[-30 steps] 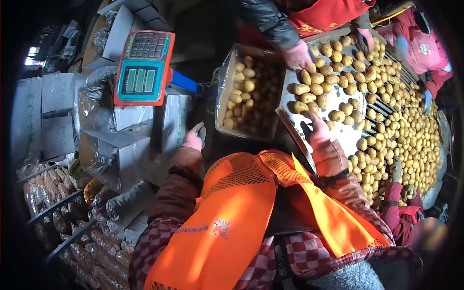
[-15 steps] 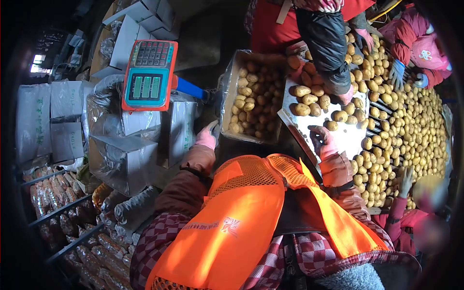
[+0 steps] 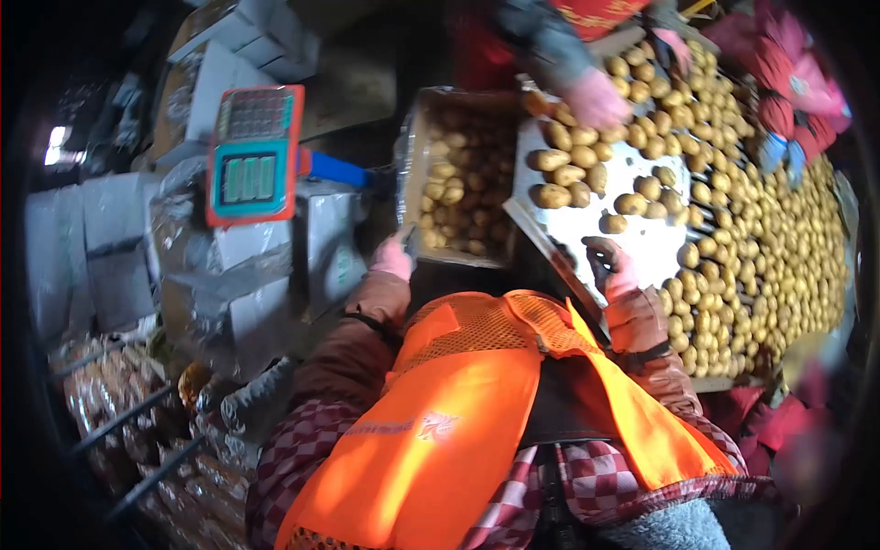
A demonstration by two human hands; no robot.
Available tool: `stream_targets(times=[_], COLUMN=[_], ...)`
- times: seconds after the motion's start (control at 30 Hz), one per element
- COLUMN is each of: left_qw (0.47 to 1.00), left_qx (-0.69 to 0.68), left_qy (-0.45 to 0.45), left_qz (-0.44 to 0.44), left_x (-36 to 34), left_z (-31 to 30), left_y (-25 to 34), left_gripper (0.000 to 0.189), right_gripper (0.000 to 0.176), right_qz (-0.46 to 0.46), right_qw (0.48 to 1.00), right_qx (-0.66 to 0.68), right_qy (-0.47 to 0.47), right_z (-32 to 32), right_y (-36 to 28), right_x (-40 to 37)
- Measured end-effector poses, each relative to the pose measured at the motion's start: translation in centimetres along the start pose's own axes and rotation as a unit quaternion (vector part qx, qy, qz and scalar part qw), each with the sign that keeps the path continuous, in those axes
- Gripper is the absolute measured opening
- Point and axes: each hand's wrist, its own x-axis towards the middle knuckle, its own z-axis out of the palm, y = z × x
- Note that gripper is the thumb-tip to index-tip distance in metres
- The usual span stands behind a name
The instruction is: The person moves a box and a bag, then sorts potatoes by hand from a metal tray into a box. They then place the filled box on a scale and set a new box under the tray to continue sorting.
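A lined box [image 3: 412,174] holding many potatoes stands in front of me. By its lower left corner is my left hand [image 3: 394,258], in a pink and grey glove, its fingers against the box edge; their grip is blurred. My right hand [image 3: 612,267], gloved in pink with dark fingertips, rests over the near edge of a white metal tray [image 3: 561,223]. Its fingers are curved and apart, with nothing between them. Several potatoes [image 3: 570,174] lie on the tray beyond that hand.
A co-worker's pink glove [image 3: 598,99] is over the tray's far side. More people stand around a potato-covered rack [image 3: 724,275] at the right. To the left are a red and teal scale [image 3: 252,156], white boxes [image 3: 115,247] and bagged goods [image 3: 110,390].
The view has shifted slightly. The co-worker's arm has moved up and left over the tray's far potatoes. The hand at the lower right rack edge is no longer distinct. My hands keep nearly the same pose.
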Motion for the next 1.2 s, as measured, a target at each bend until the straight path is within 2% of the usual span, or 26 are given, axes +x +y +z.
stream_targets(times=[0.03, 0.1, 0.13, 0.17, 0.23, 0.3, 0.37, 0.4, 0.43, 0.47, 0.53, 0.57, 0.6, 0.67, 0.7, 0.73, 0.8, 0.83, 0.87, 0.93, 1.0, 1.03, 1.07, 1.1, 1.17, 1.2], left_qw=[0.995, 0.972, 0.986, 0.995, 1.000, 0.998, 0.982, 0.935, 0.851, 0.734, 0.801, 0.826, 0.846, 0.879, 0.892, 0.958, 0.846, 0.738, 0.775, 0.845, 0.902, 0.910, 0.902, 0.893, 0.822, 0.945], left_qx=[-0.098, -0.234, -0.166, -0.096, -0.017, -0.066, -0.185, -0.348, -0.498, -0.629, -0.533, -0.494, -0.469, -0.429, -0.415, -0.256, -0.497, -0.627, -0.586, -0.493, -0.397, -0.385, -0.403, -0.421, -0.545, -0.314], left_qy=[0.019, 0.014, 0.017, 0.020, 0.002, -0.015, -0.011, -0.006, 0.000, 0.005, 0.017, 0.018, 0.010, -0.011, -0.022, -0.052, -0.007, 0.027, 0.038, 0.048, 0.053, 0.056, 0.055, 0.054, 0.057, 0.049], left_qz=[0.021, 0.002, 0.006, 0.009, 0.011, 0.014, 0.026, -0.071, -0.167, -0.256, -0.273, -0.270, -0.254, -0.207, -0.177, -0.117, -0.194, -0.247, -0.233, -0.203, -0.161, -0.146, -0.148, -0.149, -0.153, -0.081], left_x=[0.1, 3.3, 3.1, 2.9, 2.8, 2.9, 2.6, 2.6, 2.5, 2.3, 1.3, 0.2, -0.3, -1.0, -1.2, -1.5, -2.8, -2.8, -3.1, -4.0, -3.9, -3.9, -4.1, -4.3, -3.8, -3.5], left_z=[0.2, 4.9, 4.3, 3.5, 2.6, 2.8, 3.3, 3.5, 3.5, 3.4, 3.1, 2.2, 2.2, 3.0, 3.3, 3.0, 1.4, 1.9, 2.5, 3.9, 5.2, 4.7, 4.0, 3.2, 2.9, 3.4], left_y=[0.5, -4.1, -2.7, -0.9, 1.1, 0.5, 0.0, -0.2, 0.1, 0.3, 0.6, 1.9, 1.7, 0.3, -1.2, -1.6, 0.2, -1.2, -2.5, -5.1, -7.0, -6.7, -6.1, -5.5, -5.0, -7.3], left_gripper=[0.034, 0.028, 0.028, 0.028, 0.028, 0.029, 0.030, 0.030, 0.029, 0.029, 0.029, 0.029, 0.030, 0.031, 0.032, 0.034, 0.033, 0.032, 0.031, 0.031, 0.029, 0.029, 0.029, 0.029, 0.031, 0.033], right_gripper=[0.023, 0.025, 0.027, 0.025, 0.020, 0.017, 0.017, 0.021, 0.026, 0.031, 0.041, 0.047, 0.049, 0.058, 0.063, 0.059, 0.056, 0.057, 0.062, 0.066, 0.066, 0.067, 0.063, 0.059, 0.049, 0.046], right_qz=[0.004, 0.051, 0.081, 0.178, 0.267, 0.318, 0.323, 0.316, 0.307, 0.297, 0.259, 0.293, 0.219, 0.333, 0.337, 0.296, 0.279, 0.181, 0.108, -0.057, -0.008, -0.058, -0.096, -0.090, -0.061, -0.025], right_qw=[1.000, 0.999, 0.996, 0.980, 0.948, 0.934, 0.946, 0.944, 0.935, 0.921, 0.924, 0.921, 0.926, 0.874, 0.874, 0.890, 0.940, 0.965, 0.979, 0.992, 0.989, 0.997, 0.993, 0.993, 0.998, 0.999], right_qx=[0.017, 0.001, 0.019, 0.075, 0.173, 0.160, -0.017, -0.096, -0.174, -0.251, -0.274, -0.255, -0.306, -0.335, -0.326, -0.331, -0.189, -0.188, -0.172, -0.052, 0.144, 0.046, -0.062, -0.067, -0.023, -0.038], right_qy=[0.004, -0.005, -0.018, -0.044, -0.011, 0.003, -0.010, 0.005, 0.019, 0.033, 0.073, 0.020, 0.007, -0.113, -0.126, -0.106, -0.059, -0.006, 0.035, 0.097, 0.039, 0.025, 0.040, 0.040, 0.019, 0.000], right_z=[-0.2, -1.2, -1.6, -2.0, -2.6, -3.3, -4.4, -4.8, -5.4, -5.9, -6.1, -6.6, -6.1, -4.7, -4.2, -3.4, -3.1, -2.8, -2.6, -0.8, -0.1, 0.8, 1.3, 1.9, 2.8, 3.3], right_y=[-0.1, -0.5, -0.4, 1.3, 1.8, 2.3, 1.7, 1.9, 2.4, 2.9, 3.4, 1.3, 3.2, 1.4, 0.4, 5.2, 7.1, 4.1, -1.3, -5.2, -11.2, -10.5, -11.7, -11.5, -11.3, -10.8], right_x=[-0.2, -1.3, -2.0, -2.9, -3.8, -4.1, -3.5, -3.0, -2.3, -1.7, -0.1, 1.6, 1.9, 4.3, 4.8, 5.2, 5.4, 5.2, 6.0, 7.8, 10.1, 11.5, 12.3, 12.3, 11.6, 10.7])
